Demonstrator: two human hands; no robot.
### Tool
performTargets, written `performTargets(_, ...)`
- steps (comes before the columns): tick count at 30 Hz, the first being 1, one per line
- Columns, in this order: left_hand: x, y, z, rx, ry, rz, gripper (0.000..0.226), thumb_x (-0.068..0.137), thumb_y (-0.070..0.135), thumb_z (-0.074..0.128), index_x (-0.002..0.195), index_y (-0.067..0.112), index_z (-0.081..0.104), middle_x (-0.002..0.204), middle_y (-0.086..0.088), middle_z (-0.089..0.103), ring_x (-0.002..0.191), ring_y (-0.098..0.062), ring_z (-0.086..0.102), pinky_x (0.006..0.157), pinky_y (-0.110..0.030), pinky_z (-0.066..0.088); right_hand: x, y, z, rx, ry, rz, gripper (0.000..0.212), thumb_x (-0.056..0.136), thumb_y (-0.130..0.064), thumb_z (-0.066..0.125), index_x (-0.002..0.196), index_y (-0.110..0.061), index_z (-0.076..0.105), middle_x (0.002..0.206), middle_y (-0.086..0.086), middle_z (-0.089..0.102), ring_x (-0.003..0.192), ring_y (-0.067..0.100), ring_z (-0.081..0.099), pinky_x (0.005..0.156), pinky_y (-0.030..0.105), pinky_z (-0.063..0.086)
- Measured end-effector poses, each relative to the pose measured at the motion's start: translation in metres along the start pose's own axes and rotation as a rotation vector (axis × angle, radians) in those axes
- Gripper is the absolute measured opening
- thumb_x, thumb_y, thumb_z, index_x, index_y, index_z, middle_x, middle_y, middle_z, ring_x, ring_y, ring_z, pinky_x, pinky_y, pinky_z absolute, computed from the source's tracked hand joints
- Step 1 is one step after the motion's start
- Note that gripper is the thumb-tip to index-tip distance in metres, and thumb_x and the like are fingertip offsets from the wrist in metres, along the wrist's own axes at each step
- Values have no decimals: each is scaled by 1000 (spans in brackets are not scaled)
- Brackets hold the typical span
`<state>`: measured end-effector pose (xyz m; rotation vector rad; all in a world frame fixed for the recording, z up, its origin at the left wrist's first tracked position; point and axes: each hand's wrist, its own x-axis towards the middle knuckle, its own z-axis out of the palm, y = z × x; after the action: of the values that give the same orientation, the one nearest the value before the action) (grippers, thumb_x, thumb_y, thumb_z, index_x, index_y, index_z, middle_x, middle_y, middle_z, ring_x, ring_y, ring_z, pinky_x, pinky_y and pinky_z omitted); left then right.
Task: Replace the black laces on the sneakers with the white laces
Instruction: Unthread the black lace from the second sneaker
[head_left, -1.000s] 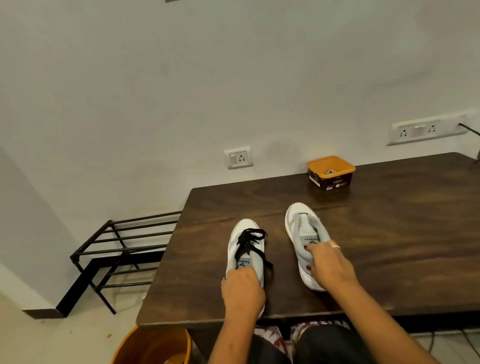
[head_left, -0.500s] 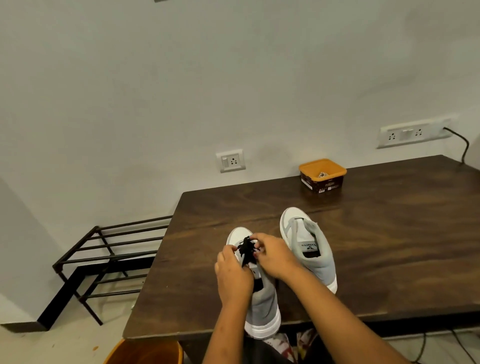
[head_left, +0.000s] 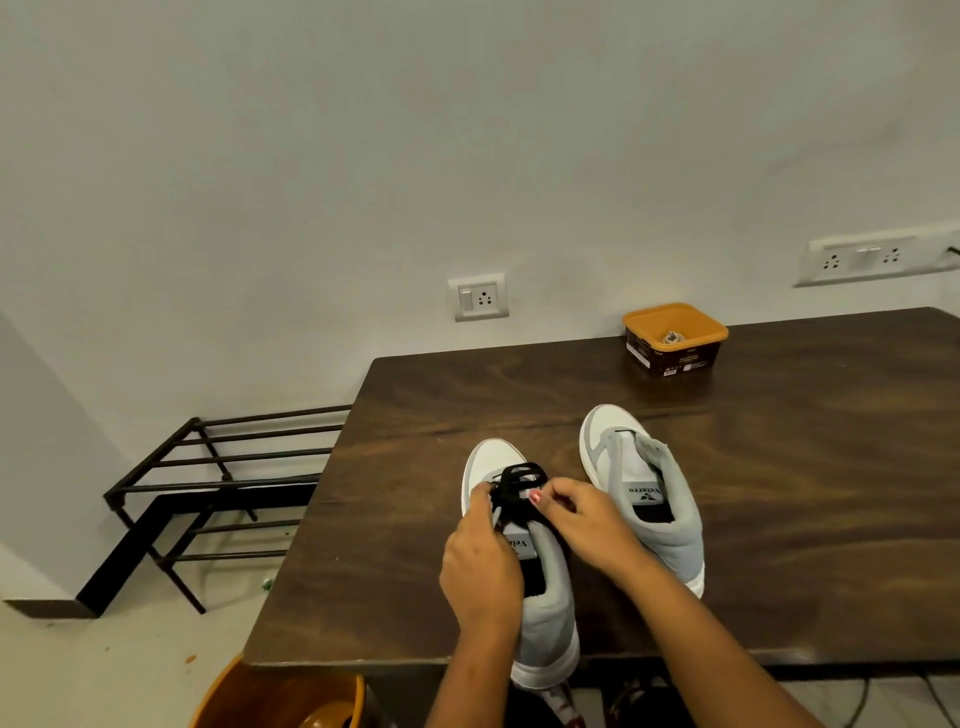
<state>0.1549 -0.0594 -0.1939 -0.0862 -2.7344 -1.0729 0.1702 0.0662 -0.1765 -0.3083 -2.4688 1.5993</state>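
On the dark wooden table (head_left: 779, 467), the black-laced sneaker (head_left: 545, 613) is laid toe toward 12 o'clock, heel overhanging the near edge, its black lace (head_left: 519, 475) pinched by the curled left hand (head_left: 480, 566) and right hand (head_left: 592, 525), the unlaced sneaker (head_left: 649, 499) at 2 o'clock.

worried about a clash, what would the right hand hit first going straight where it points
The right hand meets the black lace on the laced sneaker, then likely the left hand; depth unclear.

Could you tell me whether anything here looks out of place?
Yes: the heel of the laced sneaker overhangs the near edge of the table, while the left hand and right hand pinch its black lace.
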Motion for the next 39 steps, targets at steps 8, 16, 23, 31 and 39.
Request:
performTargets(8, -4, 3, -1, -46, 39, 48, 34, 98, 18, 40, 127, 34, 49, 108, 4, 65, 98, -16, 61, 76, -30, 47, -6, 1, -10, 109, -24, -4, 19, 96, -12, 54, 80, -20, 62, 75, -5, 59, 68, 5, 54, 65, 18, 45)
performTargets(16, -3, 2, 0, -36, 31, 63, 32, 97, 19, 41, 125, 32, 49, 102, 2, 66, 92, -17, 61, 71, -31, 48, -15, -1, -5, -83, -9, -126, 16, 85, -21, 71, 100, -16, 73, 87, -8, 70, 76, -1, 62, 69, 6, 43)
performTargets(23, -4, 1, -1, -30, 20, 58, 35, 98, 18, 37, 129, 33, 44, 102, -3, 66, 92, -22, 61, 72, -35, 47, -25, -4, -14, -281, 56, -174, 8, 89, -14, 64, 82, -13, 68, 73, -10, 58, 67, 2, 52, 62, 8, 36)
performTargets(31, -7, 2, -4, -32, 42, 110, 24, 98, 21, 38, 114, 37, 47, 96, 5, 65, 84, -14, 59, 64, -27, 39, -46, -22, -5, 297, 153, -61, 16, 95, -7, 53, 82, -10, 62, 76, -4, 63, 72, 6, 61, 67, 20, 53)
performTargets(39, -5, 4, -8, 50, -21, 93, 28, 97, 21, 32, 117, 38, 42, 98, 0, 65, 83, -18, 58, 63, -28, 37, -45, -59, -19, 1252, 264, -24, 24, 100, -9, 41, 82, -15, 56, 81, 1, 69, 90, 16, 71, 80, 35, 59)
